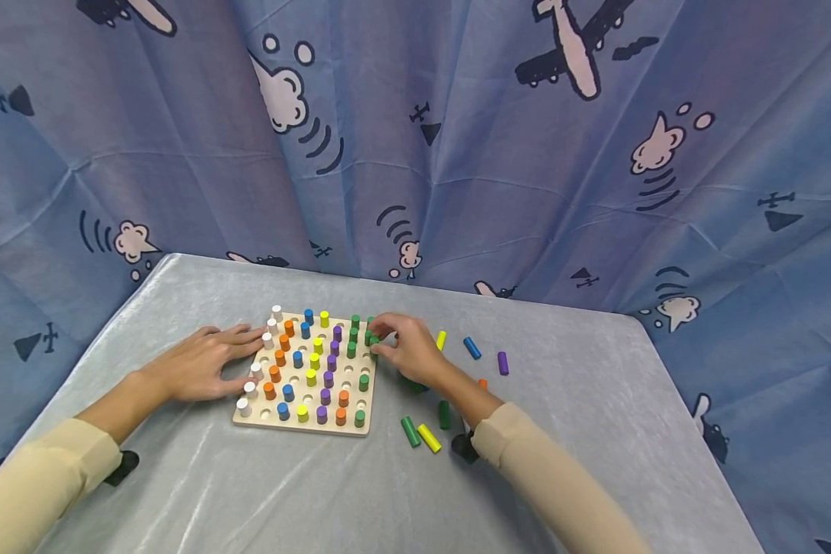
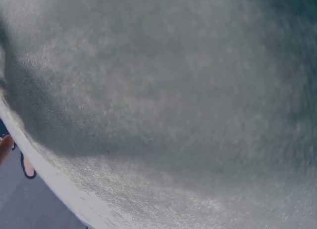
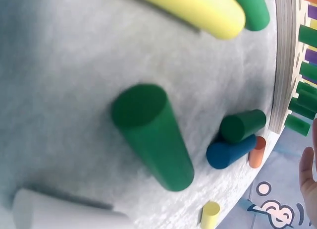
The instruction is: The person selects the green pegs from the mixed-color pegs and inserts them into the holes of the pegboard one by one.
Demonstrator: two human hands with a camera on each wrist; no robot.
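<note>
A light wooden pegboard (image 1: 298,425) lies on the table, its holes partly filled with columns of white, orange, blue, yellow, purple and green pegs. My left hand (image 1: 197,363) rests at the board's left edge, fingers straight beside the white pegs (image 1: 268,341) and the thumb near a lower one. At the right edge, my right hand (image 1: 412,350) pinches a green peg (image 1: 375,344) between thumb and fingers, among the upper green pegs. The right wrist view catches part of this hand (image 3: 309,182) beside the green pegs (image 3: 297,124). Only a fingertip (image 2: 5,147) shows in the left wrist view.
Loose pegs lie right of the board: a green one (image 1: 410,432), a yellow one (image 1: 429,438), a blue one (image 1: 472,348) and a purple one (image 1: 502,362) among them. A white peg (image 3: 69,214) lies below my right wrist. A patterned blue curtain (image 1: 457,154) hangs behind the table.
</note>
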